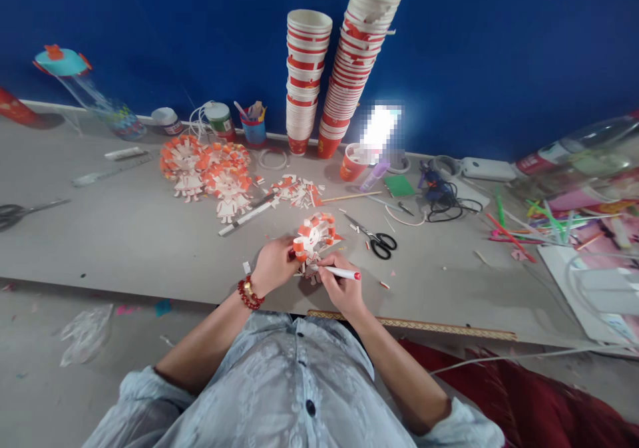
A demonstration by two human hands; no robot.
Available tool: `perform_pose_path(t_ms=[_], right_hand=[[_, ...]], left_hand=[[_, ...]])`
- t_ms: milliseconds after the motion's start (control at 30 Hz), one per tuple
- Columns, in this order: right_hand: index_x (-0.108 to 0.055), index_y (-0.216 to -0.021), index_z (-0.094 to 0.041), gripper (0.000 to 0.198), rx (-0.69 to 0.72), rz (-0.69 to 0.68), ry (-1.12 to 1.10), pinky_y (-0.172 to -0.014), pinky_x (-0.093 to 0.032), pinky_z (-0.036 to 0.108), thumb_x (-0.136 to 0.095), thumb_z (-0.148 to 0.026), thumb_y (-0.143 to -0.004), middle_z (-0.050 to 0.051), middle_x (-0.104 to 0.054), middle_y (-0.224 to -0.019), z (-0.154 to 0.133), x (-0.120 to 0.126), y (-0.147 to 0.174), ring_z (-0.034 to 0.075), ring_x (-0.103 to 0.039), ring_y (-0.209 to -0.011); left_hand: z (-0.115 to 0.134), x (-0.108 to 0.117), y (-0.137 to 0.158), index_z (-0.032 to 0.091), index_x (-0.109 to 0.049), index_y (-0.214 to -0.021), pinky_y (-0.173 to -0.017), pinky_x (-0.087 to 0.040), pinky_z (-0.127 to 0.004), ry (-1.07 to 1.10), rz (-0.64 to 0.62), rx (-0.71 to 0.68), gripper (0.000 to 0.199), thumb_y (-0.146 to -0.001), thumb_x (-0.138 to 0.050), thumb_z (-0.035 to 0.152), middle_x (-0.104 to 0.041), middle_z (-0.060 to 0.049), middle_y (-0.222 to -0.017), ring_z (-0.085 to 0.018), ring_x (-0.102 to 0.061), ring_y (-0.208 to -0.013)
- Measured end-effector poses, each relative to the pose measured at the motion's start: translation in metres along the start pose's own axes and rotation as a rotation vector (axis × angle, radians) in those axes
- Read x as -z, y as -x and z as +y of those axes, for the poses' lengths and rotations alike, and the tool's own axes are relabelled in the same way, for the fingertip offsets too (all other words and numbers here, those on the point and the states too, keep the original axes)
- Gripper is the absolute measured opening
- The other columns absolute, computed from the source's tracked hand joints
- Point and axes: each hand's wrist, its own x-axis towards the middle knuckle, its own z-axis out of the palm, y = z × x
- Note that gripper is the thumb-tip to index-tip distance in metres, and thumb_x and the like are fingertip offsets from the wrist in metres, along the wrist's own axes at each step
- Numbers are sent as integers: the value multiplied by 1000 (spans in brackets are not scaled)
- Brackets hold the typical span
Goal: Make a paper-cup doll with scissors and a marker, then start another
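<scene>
Head view. We see our left hand (272, 263), red bead bracelet at the wrist, with fingers curled around the left edge of a small red-and-white cut paper-cup figure (313, 236), pinching it. The figure rests on the grey tabletop (124, 235) just beyond both hands, near the front edge.

Our right hand (344, 287) is closed around a white marker pen with a red cap (341, 273). The pen lies nearly level, red end pointing to 3 o'clock, other end touching the lower part of the figure.

At 2 o'clock from the figure, just beside it, lie black-handled scissors (380, 241). At 10 o'clock, well apart, sits a cluster of finished orange-and-white paper-cup flower figures (210, 172). Between that cluster and our hands lies a white ruler (247, 216), with a small heap of red-and-white paper cuttings (297, 190) at 11 o'clock.

At 12 o'clock, against the blue wall (499, 48), stand two tall stacks of red-and-white paper cups (332, 68), the right stack leaning. A single red paper cup (353, 162) stands near their base. At 3 o'clock, well apart, coloured plastic straws (529, 225) lie scattered.
</scene>
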Motion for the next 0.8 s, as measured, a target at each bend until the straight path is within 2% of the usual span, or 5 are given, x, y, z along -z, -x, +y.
perform_pose_path(t_ms=[233, 433, 800], right_hand=[[-57, -76, -21, 10, -9, -10, -5, -51, -43, 25, -52, -20, -85, -2, -60, -58, 4, 0, 1, 15, -55, -51], [-55, -69, -21, 13, -14, -11, 23, -51, -41, 25, -53, -18, -82, -3, -56, -56, 2, 1, 1, 13, -49, -49], [-56, -69, -21, 13, -15, -43, 31, -48, -39, 24, -53, -18, -81, -2, -57, -56, 1, 1, 2, 13, -48, -47]], left_hand=[[0, 0, 0, 18, -65, -79, -63, -39, -26, -32, -6, -6, 17, -87, -54, 28, -71, -6, -83, -20, -65, -76], [1, 1, 0, 18, -65, -79, -62, -39, -25, -26, -11, 13, 16, -87, -55, 27, -71, -6, -83, -19, -65, -75], [2, 1, 0, 18, -66, -81, -63, -39, -26, -30, -7, 22, 16, -86, -55, 27, -71, -7, -85, -21, -65, -78]])
